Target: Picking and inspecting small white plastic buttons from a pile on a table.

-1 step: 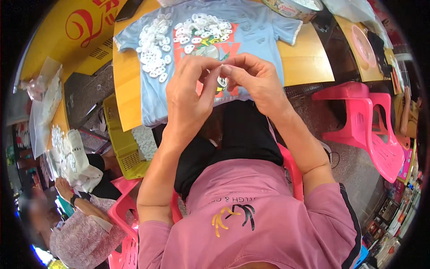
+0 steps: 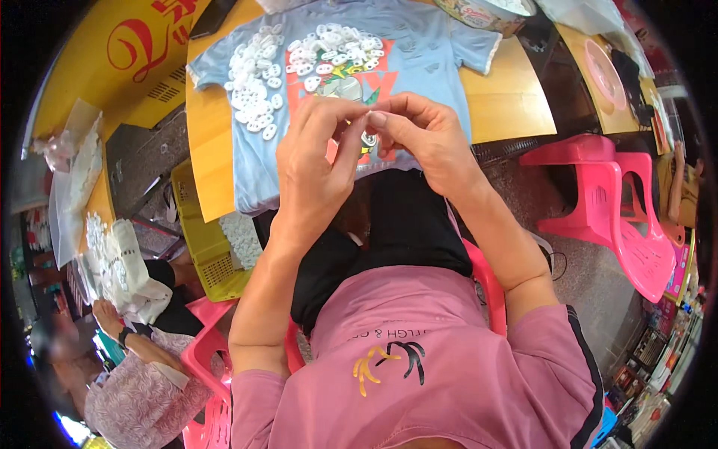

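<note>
My left hand and my right hand meet at the fingertips above the near part of a light-blue T-shirt. Thumb and index finger are pinched on each hand. A tiny pale bit shows between the tips, but the fingers mostly hide it and I cannot make out what it is. Beyond my hands, the shirt lies spread over a wooden table. Small white oval plastic pieces with holes rest on it in two groups: a long pile at the left and a wider pile over the printed picture.
A yellow crate with white pieces stands below the table's left edge. At the left sits another person, near more white pieces. Pink plastic chairs stand at the right. A round tin is at the far right.
</note>
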Demonstrator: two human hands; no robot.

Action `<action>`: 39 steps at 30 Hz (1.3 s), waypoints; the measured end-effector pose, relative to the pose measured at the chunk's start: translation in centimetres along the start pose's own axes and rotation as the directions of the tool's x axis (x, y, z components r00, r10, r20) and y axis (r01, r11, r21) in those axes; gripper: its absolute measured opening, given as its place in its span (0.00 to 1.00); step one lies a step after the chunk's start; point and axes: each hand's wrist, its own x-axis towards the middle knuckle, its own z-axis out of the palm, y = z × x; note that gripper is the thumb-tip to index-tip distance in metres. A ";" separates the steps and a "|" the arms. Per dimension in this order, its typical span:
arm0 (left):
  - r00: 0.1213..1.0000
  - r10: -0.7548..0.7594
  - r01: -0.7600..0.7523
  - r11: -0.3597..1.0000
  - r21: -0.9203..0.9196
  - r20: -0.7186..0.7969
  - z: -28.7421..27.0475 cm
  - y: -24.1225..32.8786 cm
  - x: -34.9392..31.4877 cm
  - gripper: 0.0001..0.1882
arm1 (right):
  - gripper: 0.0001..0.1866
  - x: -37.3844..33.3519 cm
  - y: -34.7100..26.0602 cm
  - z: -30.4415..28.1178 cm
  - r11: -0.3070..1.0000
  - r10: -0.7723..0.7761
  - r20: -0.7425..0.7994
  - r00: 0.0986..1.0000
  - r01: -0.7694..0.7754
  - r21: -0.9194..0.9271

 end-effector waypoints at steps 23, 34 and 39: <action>0.909 -0.293 0.384 0.867 -0.319 0.296 2.4 -0.5 -1.2 0.06 | 0.08 -2.6 0.1 -3.0 0.991 -0.077 -0.048 0.996 0.071 -0.111; 0.851 -0.482 0.499 0.618 -0.607 0.209 4.8 0.1 -1.3 0.07 | 0.09 -1.7 -0.3 -3.9 1.000 0.009 -0.066 0.998 -0.011 -0.027; 0.801 -0.545 0.569 0.566 -0.596 0.247 5.1 0.2 -0.7 0.08 | 0.09 -1.5 -1.3 -4.4 0.973 0.005 -0.049 0.999 -0.016 -0.231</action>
